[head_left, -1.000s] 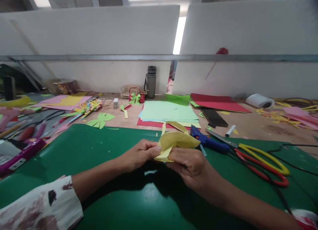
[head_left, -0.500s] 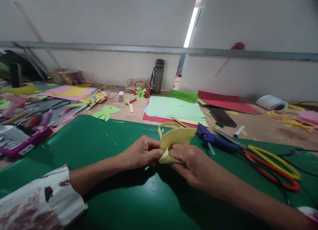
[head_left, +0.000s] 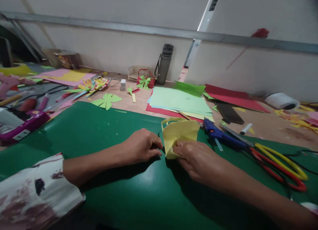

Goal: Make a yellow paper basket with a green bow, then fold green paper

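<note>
A folded yellow paper piece (head_left: 179, 134) rests on the green mat (head_left: 104, 134) between my two hands. My right hand (head_left: 196, 158) presses its fingers onto the paper's lower right part. My left hand (head_left: 141, 145) lies curled on the mat, fingertips pinched together at the paper's left edge. Whether it grips the paper I cannot make out.
Right of the paper lie a blue glue gun (head_left: 220, 135) and red and yellow scissors (head_left: 278, 163). Behind is a stack of light green sheets (head_left: 179, 102), a grey bottle (head_left: 165, 64), green paper cut-outs (head_left: 106, 100) and a purple tool (head_left: 23, 124) at left.
The hands and yellow paper have come down from above the mat onto its surface. The head camera has tilted down and shifted left, so the scene sits higher and further right.
</note>
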Demonstrator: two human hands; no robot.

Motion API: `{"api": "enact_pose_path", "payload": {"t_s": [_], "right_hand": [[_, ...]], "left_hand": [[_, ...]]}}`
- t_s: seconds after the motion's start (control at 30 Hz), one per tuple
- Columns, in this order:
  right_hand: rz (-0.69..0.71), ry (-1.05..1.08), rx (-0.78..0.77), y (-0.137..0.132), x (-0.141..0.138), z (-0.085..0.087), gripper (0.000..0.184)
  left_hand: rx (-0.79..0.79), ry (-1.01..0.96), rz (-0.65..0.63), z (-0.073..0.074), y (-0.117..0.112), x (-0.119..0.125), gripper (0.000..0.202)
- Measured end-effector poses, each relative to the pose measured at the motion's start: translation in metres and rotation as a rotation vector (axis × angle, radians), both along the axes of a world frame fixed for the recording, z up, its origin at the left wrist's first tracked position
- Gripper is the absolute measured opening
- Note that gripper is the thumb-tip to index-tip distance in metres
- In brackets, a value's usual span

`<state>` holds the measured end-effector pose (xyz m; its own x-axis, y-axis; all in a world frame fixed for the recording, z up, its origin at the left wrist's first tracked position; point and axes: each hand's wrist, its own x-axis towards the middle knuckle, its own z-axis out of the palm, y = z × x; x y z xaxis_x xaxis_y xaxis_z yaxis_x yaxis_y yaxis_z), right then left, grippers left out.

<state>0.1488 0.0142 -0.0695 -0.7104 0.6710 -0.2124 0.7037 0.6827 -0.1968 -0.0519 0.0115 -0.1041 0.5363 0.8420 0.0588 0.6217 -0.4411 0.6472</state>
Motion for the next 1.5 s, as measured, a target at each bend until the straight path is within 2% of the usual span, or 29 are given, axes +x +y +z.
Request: {"api": "enact_pose_path", "payload": {"t_s": [0.13,0.27,0.4,0.53,0.6,0.67,0.73,0.8,0.87,1.03,1.3,1.5], "right_hand": [[-0.035,-0.105,-0.005,0.002,-0.005,-0.001,0.009],[-0.070,-0.097,0.003,0.003,-0.007,-0.005,0.014],[-0.030,0.074,0.042,0.002,-0.001,-0.007,0.020],[0.013,0.320,0.050,0.002,0.006,-0.006,0.023],[0.045,0.437,0.050,0.002,0.008,-0.006,0.020],[0.089,0.551,0.037,0.001,0.008,-0.005,0.018],[0.119,0.626,0.011,0.001,0.008,-0.004,0.017],[0.122,0.650,-0.005,0.000,0.008,-0.003,0.016],[0.112,0.642,-0.005,-0.002,0.008,-0.003,0.016],[0.093,0.623,0.028,-0.004,0.009,-0.005,0.014],[0.123,0.617,0.128,-0.004,0.007,-0.008,0.016],[0.043,0.576,0.114,-0.005,0.008,-0.008,0.016]], "left_hand": [[0.048,0.074,0.079,-0.008,-0.003,0.007,0.011],[0.059,0.066,0.147,-0.009,-0.004,0.010,0.009],[-0.086,-0.193,0.193,-0.004,-0.002,0.009,0.011],[-0.372,-0.551,0.183,-0.001,0.001,0.006,0.019],[-0.508,-0.687,0.115,-0.003,0.003,0.004,0.030],[-0.600,-0.795,-0.022,-0.005,0.004,0.003,0.040],[-0.654,-0.870,-0.191,-0.006,0.004,0.003,0.050],[-0.676,-0.922,-0.292,-0.007,0.004,0.004,0.057],[-0.663,-0.948,-0.307,-0.007,0.004,0.006,0.056],[-0.602,-0.919,-0.239,-0.006,0.000,0.008,0.044],[-0.600,-0.812,-0.123,-0.005,-0.003,0.009,0.044],[-0.590,-0.755,-0.095,-0.005,-0.001,0.010,0.040]]}}
